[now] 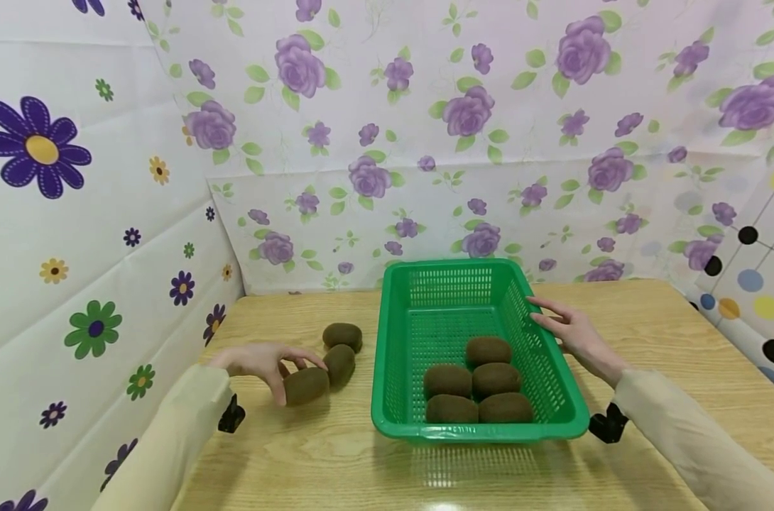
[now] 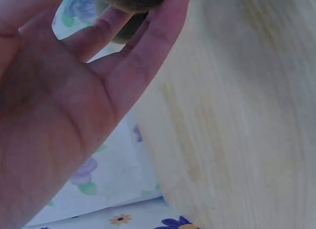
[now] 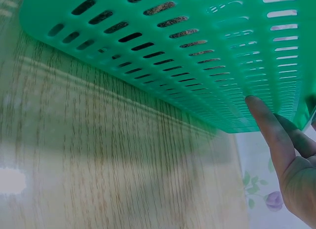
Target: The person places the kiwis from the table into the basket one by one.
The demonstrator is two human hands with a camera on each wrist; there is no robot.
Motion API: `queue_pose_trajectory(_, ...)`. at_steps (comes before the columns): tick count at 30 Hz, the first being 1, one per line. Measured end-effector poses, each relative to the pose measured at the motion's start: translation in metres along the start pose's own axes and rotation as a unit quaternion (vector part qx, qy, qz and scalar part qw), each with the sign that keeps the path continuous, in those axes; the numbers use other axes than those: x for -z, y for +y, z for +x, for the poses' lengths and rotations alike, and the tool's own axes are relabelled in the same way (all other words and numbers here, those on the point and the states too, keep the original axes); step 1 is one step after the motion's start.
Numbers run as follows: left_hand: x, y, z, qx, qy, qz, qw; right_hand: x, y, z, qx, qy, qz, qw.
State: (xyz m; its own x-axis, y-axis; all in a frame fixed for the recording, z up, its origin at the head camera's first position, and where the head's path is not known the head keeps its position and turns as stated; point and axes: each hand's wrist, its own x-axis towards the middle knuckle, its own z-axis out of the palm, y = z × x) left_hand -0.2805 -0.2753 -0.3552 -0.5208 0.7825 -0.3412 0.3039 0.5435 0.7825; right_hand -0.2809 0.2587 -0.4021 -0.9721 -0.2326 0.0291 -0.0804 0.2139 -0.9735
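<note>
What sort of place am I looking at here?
Probably a makeshift indoor work corner, though I can't be sure: patterned sheets screen a wood-grain table, on which sit a green basket and some kiwis.

Bright, even light across your head view, crisp too, with a glint on the near rim of the green plastic basket (image 1: 479, 431) and soft shadows on the wooden table (image 1: 310, 461). Over to your left wrist view: dimmer, bluish, your left hand (image 2: 54, 100) in shade, the wood grain smeared. And your right wrist view catches blown-out white glare, lower left, on a green-tinged tabletop!
</note>
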Motion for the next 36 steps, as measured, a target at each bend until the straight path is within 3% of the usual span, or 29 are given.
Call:
queue_pose_trajectory(8, 0.017, 0.023, 0.002, -0.018, 0.004, 0.016, 0.9997, 0.0, 0.0, 0.0, 0.005, -0.003, 0.002, 1.0)
queue_pose_trajectory(16, 0.03, 0.048, 0.013, 0.001, 0.015, 0.02, 0.9997, 0.0, 0.002, 0.0, -0.002, 0.0, 0.008, 1.0)
queue_pose_trajectory(26, 0.04, 0.079, 0.031, 0.016, 0.031, 0.015, 0.9993, 0.001, 0.003, 0.001, 0.003, 0.003, 0.003, 1.0)
queue_pose_trajectory(36, 0.042, 0.106, 0.052, 0.001, 0.027, 0.02, 0.9994, 0.001, 0.003, 0.001, 0.0, 0.003, 0.002, 1.0)
